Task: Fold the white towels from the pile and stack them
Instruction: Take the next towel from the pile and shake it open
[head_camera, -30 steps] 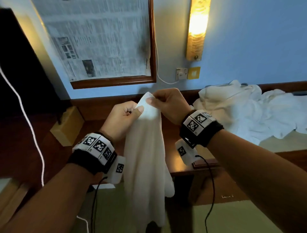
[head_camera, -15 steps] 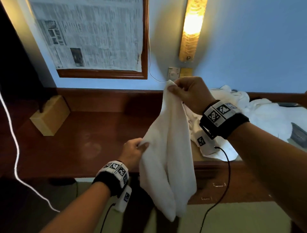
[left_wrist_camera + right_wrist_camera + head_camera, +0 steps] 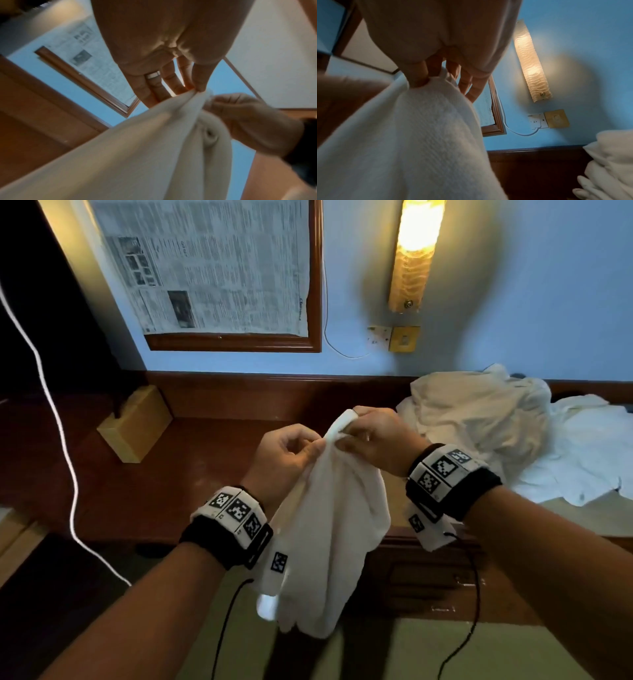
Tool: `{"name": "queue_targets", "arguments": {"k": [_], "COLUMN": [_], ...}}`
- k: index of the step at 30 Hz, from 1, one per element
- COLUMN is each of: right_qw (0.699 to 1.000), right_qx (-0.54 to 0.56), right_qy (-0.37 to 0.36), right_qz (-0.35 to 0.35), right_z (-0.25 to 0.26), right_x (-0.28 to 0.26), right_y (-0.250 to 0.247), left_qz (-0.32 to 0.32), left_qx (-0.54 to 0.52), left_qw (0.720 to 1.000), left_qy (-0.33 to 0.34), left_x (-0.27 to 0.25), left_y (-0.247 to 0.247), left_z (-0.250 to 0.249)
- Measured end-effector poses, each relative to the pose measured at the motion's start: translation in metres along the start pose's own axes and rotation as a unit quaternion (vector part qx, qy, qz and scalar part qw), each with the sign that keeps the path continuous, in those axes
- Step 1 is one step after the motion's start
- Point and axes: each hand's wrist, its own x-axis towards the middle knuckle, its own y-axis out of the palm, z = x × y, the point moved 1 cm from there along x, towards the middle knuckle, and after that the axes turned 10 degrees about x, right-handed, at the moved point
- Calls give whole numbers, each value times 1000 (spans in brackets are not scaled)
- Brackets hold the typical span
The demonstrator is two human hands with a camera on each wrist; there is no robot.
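Dark wood runs under everything: the tabletop [image 3: 144, 474] spans the head view from 9 o'clock to 3 o'clock, with a blue wall behind it. At 2 o'clock on it sprawls the pile of white towels [image 3: 513, 440], crumpled and unfolded, just beyond your right wrist. At 11 o'clock on the wall hangs a framed newspaper [image 3: 212, 268], and at 1 o'clock a lit wall lamp [image 3: 412, 254] glows above a socket [image 3: 379, 335]. At 9 o'clock a tan box [image 3: 137, 422] sits against the back rail, with a white cable [image 3: 61, 433] dangling in front of it. At centre you hold one white towel [image 3: 329, 525] in the air; it hangs down past the tabletop's front edge. Your right hand [image 3: 376, 440] pinches its top corner, and your left hand [image 3: 287, 453] pinches the cloth just beside it, thumb against fingertips.
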Motion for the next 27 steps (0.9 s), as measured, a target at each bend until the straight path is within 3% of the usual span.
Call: {"name": "queue_targets", "arguments": {"k": [3,5,9,13,17,21,23,25,27], "right_qw": [994,990,978,973,971,959,957,957,958], "right_qx": [73,83,121,82,-9,-73,-75,-76,-81], "right_qy": [18,16,-12,41,131,199,208,210,209], "right_qz": [-74,-110,-169,-210,-200,-186,-188,-187,-178], "right_z": [5,10,22,8,-15,-26,-25,-21,-18], "right_x": [20,36,58,63,54,43,42,43,44], "right_y": [-17,-30,-53,-63,-53,-48,-45,-42,-40], "left_qz": [48,46,-34,-138,-206,-162,-91,-27,-32], "left_qx": [16,43,210,285,216,121,190,355,437], "left_qw": [996,992,971,930,933,959,959,917,881], "left_qy": [-73,-107,-111,-186,-199,-198,-188,-180,-178], "left_x": [-31,-49,-68,-71,-52,-41,-40,-40,-39], "left_y": [-9,-13,-27,-52,-77,-84,-85,-86,-92], "left_z": [32,57,99,106,104,85,81,83,88]}}
